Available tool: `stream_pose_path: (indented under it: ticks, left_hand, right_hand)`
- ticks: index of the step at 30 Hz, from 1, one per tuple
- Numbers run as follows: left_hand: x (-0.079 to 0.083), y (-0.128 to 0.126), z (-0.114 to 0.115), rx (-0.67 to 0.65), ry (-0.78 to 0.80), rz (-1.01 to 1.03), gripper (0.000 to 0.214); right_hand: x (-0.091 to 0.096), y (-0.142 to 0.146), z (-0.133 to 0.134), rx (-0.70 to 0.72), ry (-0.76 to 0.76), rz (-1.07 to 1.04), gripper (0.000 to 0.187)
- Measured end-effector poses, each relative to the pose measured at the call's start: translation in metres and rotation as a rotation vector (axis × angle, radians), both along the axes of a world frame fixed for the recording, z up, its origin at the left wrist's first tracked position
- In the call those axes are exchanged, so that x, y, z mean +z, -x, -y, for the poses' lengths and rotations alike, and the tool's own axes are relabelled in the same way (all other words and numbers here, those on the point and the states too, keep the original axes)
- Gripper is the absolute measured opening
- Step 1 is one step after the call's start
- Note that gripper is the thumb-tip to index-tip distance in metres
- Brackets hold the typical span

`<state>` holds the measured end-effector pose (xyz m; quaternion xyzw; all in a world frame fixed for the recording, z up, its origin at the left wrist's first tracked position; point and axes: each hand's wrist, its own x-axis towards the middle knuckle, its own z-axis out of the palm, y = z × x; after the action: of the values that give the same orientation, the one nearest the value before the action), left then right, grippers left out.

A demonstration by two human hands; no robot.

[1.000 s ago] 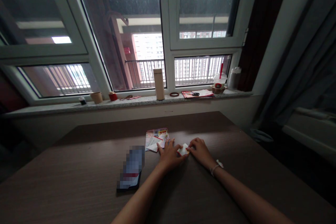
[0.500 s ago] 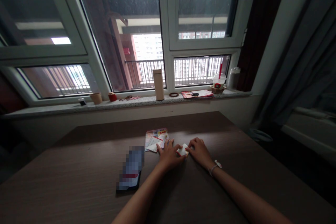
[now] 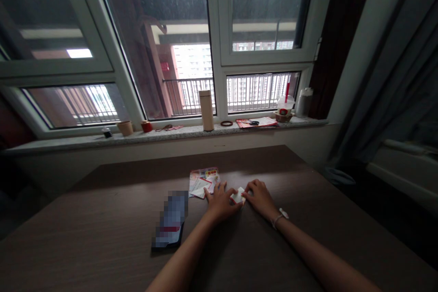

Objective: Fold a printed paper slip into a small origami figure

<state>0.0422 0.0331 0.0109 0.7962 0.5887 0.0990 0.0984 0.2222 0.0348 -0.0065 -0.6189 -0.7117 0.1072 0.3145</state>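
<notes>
A small folded white paper (image 3: 237, 196) with a red edge lies on the dark wood-grain table (image 3: 102, 219), pinched between my two hands. My left hand (image 3: 221, 203) presses its fingertips on the paper's left side. My right hand (image 3: 260, 198), with a white band at the wrist, holds the paper's right side. Part of the paper is hidden by my fingers. Just beyond my left hand lies a pile of printed coloured paper sheets (image 3: 203, 183). It nearly touches my left fingers.
A dark phone (image 3: 170, 220), blurred out, lies left of my left arm. Beyond the table, a stone windowsill (image 3: 164, 136) holds a tall beige flask (image 3: 206, 110), a cup with a red straw (image 3: 285, 105), and several small items.
The folded paper looks slightly more creased and turned between my fingers. My hands have stayed around it, and the view has tilted slightly.
</notes>
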Motion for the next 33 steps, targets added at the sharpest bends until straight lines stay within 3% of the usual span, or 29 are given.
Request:
stream_pose_path:
  ticks: [13, 23, 33]
  left_hand:
    - [0.0078, -0.0002, 0.001, -0.009, 0.059, -0.012, 0.051]
    - [0.0033, -0.0091, 0.0018, 0.035, -0.024, -0.017, 0.049]
    - [0.0024, -0.0082, -0.0011, 0.045, -0.001, 0.0, 0.048]
  right_hand:
    - [0.0016, 0.0012, 0.0002, -0.009, 0.02, -0.013, 0.013]
    - [0.0017, -0.0031, -0.0055, -0.052, 0.03, 0.0, 0.016]
    - [0.0025, -0.0029, -0.0044, -0.057, 0.019, 0.002, 0.015]
